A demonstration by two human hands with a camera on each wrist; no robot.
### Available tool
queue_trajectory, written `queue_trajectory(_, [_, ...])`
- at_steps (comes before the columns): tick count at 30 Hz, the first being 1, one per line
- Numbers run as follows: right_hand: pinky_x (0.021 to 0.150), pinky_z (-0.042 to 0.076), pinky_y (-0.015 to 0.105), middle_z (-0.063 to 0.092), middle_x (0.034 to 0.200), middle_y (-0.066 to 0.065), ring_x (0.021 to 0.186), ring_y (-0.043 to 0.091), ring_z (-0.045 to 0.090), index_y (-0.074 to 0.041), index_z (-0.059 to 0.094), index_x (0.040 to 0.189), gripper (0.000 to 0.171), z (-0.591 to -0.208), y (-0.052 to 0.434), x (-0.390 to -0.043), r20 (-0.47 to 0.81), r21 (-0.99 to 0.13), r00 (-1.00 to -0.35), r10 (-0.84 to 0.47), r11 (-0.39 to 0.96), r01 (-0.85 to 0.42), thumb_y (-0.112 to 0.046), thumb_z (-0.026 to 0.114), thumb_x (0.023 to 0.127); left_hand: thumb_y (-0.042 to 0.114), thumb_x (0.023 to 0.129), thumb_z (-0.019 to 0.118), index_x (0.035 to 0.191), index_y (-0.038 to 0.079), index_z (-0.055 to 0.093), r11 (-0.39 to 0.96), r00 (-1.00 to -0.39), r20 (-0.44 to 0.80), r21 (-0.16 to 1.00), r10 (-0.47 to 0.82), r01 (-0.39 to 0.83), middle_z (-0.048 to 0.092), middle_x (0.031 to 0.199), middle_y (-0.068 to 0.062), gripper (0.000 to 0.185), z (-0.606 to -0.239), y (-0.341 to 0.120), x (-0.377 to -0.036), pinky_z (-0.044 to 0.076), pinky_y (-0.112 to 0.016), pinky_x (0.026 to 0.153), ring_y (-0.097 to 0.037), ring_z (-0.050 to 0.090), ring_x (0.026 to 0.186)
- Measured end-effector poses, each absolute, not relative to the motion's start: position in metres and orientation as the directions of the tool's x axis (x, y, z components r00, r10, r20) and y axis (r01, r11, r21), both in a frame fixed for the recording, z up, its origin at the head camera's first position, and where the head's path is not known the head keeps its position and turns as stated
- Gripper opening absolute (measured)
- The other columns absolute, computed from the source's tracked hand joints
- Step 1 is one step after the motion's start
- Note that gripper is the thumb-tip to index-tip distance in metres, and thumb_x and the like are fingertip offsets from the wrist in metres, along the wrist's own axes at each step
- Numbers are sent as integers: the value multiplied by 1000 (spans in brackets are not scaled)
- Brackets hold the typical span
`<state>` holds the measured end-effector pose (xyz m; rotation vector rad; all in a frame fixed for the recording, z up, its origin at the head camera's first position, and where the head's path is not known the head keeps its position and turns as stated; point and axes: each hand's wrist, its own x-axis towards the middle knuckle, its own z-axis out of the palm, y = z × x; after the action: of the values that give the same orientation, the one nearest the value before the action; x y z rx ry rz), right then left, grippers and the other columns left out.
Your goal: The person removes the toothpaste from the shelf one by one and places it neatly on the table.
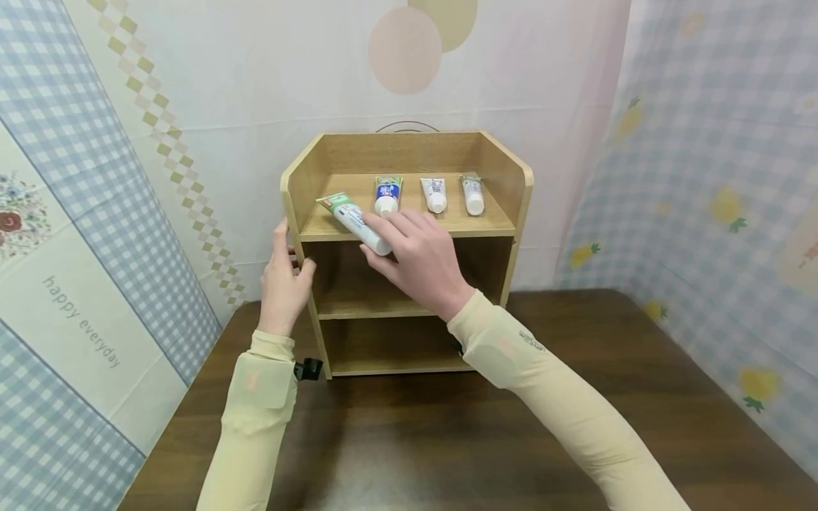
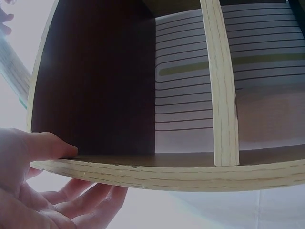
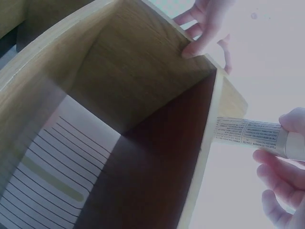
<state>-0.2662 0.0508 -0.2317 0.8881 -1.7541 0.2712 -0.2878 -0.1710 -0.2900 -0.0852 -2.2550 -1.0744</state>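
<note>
A small wooden shelf unit (image 1: 511,213) stands on a dark table. My right hand (image 1: 418,255) holds a white and green tube (image 1: 353,217) by its capped end, the tube lying at the left of the top shelf and jutting over its front edge; the tube (image 3: 248,133) shows in the right wrist view too. My left hand (image 1: 284,277) grips the shelf's left side panel, thumb (image 2: 47,145) inside and fingers (image 2: 81,195) outside. Three more tubes (image 1: 387,196) (image 1: 434,195) (image 1: 473,194) lie side by side on the top shelf.
The dark wooden table (image 1: 415,433) stretches in front of the shelf unit. Patterned cloth walls (image 1: 96,213) close in on the left, back and right. The two lower compartments (image 1: 383,341) of the shelf hold nothing I can see.
</note>
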Motion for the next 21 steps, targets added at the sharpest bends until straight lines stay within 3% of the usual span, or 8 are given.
queue_trajectory(6, [71, 51, 32, 71, 87, 3, 80, 19, 63, -11, 70, 117, 35, -235, 60, -252, 900, 249, -107, -423, 699, -671, -28, 69, 86, 11, 90, 50, 152, 35, 20, 653, -801, 563, 688, -203, 318, 59, 118, -23, 72, -289, -173, -286, 48, -55, 82, -40, 63, 101])
queue_trajectory(13, [76, 52, 33, 72, 93, 3, 85, 20, 65, -11, 69, 117, 34, -237, 71, -242, 895, 263, -96, -435, 689, -676, -25, 70, 86, 11, 90, 49, 152, 36, 20, 648, -798, 567, 690, -206, 323, 60, 121, -24, 73, -290, -173, -286, 47, -57, 84, -41, 62, 105])
queue_trajectory(21, [69, 47, 31, 72, 92, 3, 83, 19, 64, -12, 68, 119, 35, -240, 81, -231, 896, 255, -94, -434, 677, -691, -24, 70, 86, 11, 91, 49, 152, 36, 20, 642, -803, 561, 695, -202, 324, 60, 120, -25, 72, -289, -175, -285, 48, -57, 84, -41, 63, 105])
